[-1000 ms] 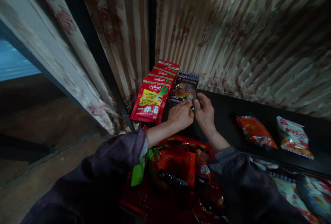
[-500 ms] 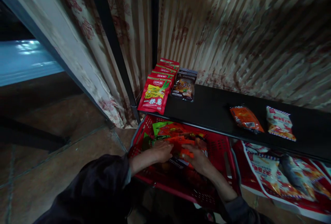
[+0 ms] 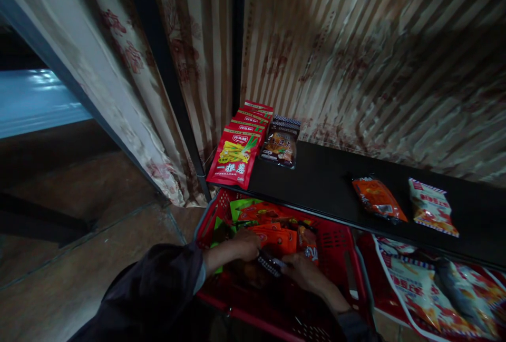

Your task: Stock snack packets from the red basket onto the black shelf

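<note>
Dark packet [image 3: 269, 265] with a checkered edge sits low in the red basket [image 3: 342, 260], between both hands; left hand [image 3: 247, 244] at its left end, right hand [image 3: 303, 271] at its right. Fingers of both are bent in at the ends, but from here, in this dim light, can't tell if either actually grips. Should be light, floppy and slick, plastic film by the shine; contents probably crushable, so best pinched at the flat end seams, not squeezed mid-body. Basket also has orange packets [image 3: 280, 239] just behind it, a green packet [image 3: 237, 207] at the back left, more too dark to sort. Second red container [image 3: 367, 257], right of it, partly under the black shelf [image 3: 316, 184], holds white-and-red bags [image 3: 411, 279], piled loose.
</note>
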`<state>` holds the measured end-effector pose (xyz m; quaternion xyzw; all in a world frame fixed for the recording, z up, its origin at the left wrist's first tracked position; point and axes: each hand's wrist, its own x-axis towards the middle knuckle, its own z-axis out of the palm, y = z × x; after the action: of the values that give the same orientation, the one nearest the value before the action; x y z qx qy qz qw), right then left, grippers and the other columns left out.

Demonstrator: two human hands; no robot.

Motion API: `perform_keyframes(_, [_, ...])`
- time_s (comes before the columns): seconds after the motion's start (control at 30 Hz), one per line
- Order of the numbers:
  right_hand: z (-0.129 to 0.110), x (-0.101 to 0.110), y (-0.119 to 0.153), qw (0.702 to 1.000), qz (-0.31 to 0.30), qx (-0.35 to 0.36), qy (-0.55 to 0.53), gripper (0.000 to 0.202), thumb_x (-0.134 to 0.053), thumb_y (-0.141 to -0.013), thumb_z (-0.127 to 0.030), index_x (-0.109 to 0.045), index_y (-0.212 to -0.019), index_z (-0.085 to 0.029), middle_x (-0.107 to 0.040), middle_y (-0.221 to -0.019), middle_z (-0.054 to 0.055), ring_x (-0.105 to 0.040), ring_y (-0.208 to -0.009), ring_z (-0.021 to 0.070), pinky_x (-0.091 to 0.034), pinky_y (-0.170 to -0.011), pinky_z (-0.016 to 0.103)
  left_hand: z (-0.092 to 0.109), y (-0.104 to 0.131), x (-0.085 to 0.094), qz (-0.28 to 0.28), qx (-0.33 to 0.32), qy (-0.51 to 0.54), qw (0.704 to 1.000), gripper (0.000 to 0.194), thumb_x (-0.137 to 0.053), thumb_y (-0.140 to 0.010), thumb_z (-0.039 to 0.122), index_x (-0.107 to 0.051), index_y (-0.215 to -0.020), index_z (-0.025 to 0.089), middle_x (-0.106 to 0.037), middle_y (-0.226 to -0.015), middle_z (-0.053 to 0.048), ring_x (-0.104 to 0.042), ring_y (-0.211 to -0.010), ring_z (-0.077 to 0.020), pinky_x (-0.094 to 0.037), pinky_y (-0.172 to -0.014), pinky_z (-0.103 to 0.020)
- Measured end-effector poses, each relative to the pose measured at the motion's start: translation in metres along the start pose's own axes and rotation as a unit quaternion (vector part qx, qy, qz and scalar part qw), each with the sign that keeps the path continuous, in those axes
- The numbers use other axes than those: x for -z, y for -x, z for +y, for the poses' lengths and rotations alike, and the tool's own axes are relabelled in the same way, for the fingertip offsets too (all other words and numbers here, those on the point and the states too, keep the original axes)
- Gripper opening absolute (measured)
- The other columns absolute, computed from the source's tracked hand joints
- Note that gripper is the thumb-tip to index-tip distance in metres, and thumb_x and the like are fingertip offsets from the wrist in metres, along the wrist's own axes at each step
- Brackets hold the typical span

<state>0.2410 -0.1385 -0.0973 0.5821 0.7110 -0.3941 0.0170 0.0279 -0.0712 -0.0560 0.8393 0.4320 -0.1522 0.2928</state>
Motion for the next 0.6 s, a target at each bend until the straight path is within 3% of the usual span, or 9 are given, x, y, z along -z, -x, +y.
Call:
perform_keyframes(0.1, [-0.001, 0.024, 0.004, 0.989, 0.035, 0.013, -0.145, 0.023, -0.059, -0.082, -0.034, -0.071, -0.071, -0.018, -0.069, -0.07, 0.002, -0.062, -0.07, 0.0195, -0.041, -0.065, 0.028, -0.006, 0.001, 0.027, 0.011, -0.024, 0.041, 0.999, 0.019, -0.062, -0.071, 0.022, -0.078, -0.081, 0.023, -0.074, -0.079, -0.007, -0.066, -0.073, -0.0231, -0.045, -0.063, -0.028])
perform_keyframes(0.17, [-0.004, 0.045, 0.007, 0.957, 0.068, 0.025, -0.282, 0.034, -0.066, -0.076, -0.052, -0.072, -0.075, -0.018, -0.07, -0.072, 0.002, -0.061, -0.07, 0.0189, -0.043, -0.067, 0.028, -0.011, 0.002, 0.047, 0.038, -0.04, 0.115, 0.992, 0.017, -0.063, -0.071, 0.024, -0.077, -0.08, 0.023, -0.071, -0.068, -0.003, -0.061, -0.063, -0.0188, -0.041, -0.059, -0.025])
perform_keyframes(0.23, [-0.011, 0.066, 0.011, 0.917, 0.133, 0.022, -0.376, 0.042, -0.074, -0.068, -0.059, -0.071, -0.077, -0.018, -0.069, -0.073, 0.001, -0.06, -0.069, 0.0178, -0.045, -0.068, 0.028, -0.014, 0.002, 0.064, 0.09, -0.052, 0.208, 0.973, 0.018, -0.06, -0.074, 0.029, -0.075, -0.08, 0.021, -0.066, -0.061, -0.001, -0.057, -0.057, -0.0158, -0.037, -0.055, -0.024])
perform_keyframes(0.33, [-0.021, 0.086, 0.013, 0.849, 0.219, 0.016, -0.481, 0.044, -0.08, -0.065, -0.057, -0.071, -0.089, -0.021, -0.072, -0.083, 0.001, -0.063, -0.072, 0.0173, -0.049, -0.07, 0.029, -0.015, -0.004, 0.081, 0.16, -0.08, 0.344, 0.922, 0.024, -0.058, -0.077, 0.038, -0.07, -0.074, 0.018, -0.061, -0.059, 0.002, -0.05, -0.053, -0.0128, -0.033, -0.051, -0.022])
perform_keyframes(0.43, [-0.028, 0.091, 0.011, 0.784, 0.268, 0.008, -0.56, 0.051, -0.084, -0.061, -0.054, -0.069, -0.1, -0.025, -0.075, -0.092, 0.002, -0.068, -0.081, 0.0189, -0.053, -0.078, 0.032, -0.012, -0.008, 0.09, 0.212, -0.112, 0.451, 0.86, 0.034, -0.061, -0.074, 0.048, -0.062, -0.064, 0.017, -0.055, -0.057, 0.003, -0.045, -0.053, -0.011, -0.032, -0.052, -0.022])
perform_keyframes(0.5, [-0.029, 0.088, 0.008, 0.761, 0.274, 0.007, -0.588, 0.052, -0.085, -0.06, -0.055, -0.07, -0.101, -0.026, -0.076, -0.094, 0.003, -0.069, -0.086, 0.0206, -0.054, -0.083, 0.035, -0.008, -0.008, 0.094, 0.241, -0.109, 0.511, 0.817, 0.04, -0.064, -0.071, 0.055, -0.059, -0.061, 0.016, -0.054, -0.057, 0.003, -0.044, -0.055, -0.0105, -0.034, -0.053, -0.022])
perform_keyframes(0.6, [-0.027, 0.078, 0.002, 0.756, 0.246, 0.008, -0.607, 0.054, -0.082, -0.063, -0.058, -0.069, -0.107, -0.029, -0.075, -0.107, 0.004, -0.069, -0.099, 0.0244, -0.053, -0.089, 0.04, -0.002, -0.006, 0.098, 0.261, -0.08, 0.582, 0.766, 0.048, -0.069, -0.063, 0.063, -0.059, -0.065, 0.016, -0.057, -0.061, 0.002, -0.046, -0.055, -0.0104, -0.036, -0.051, -0.023])
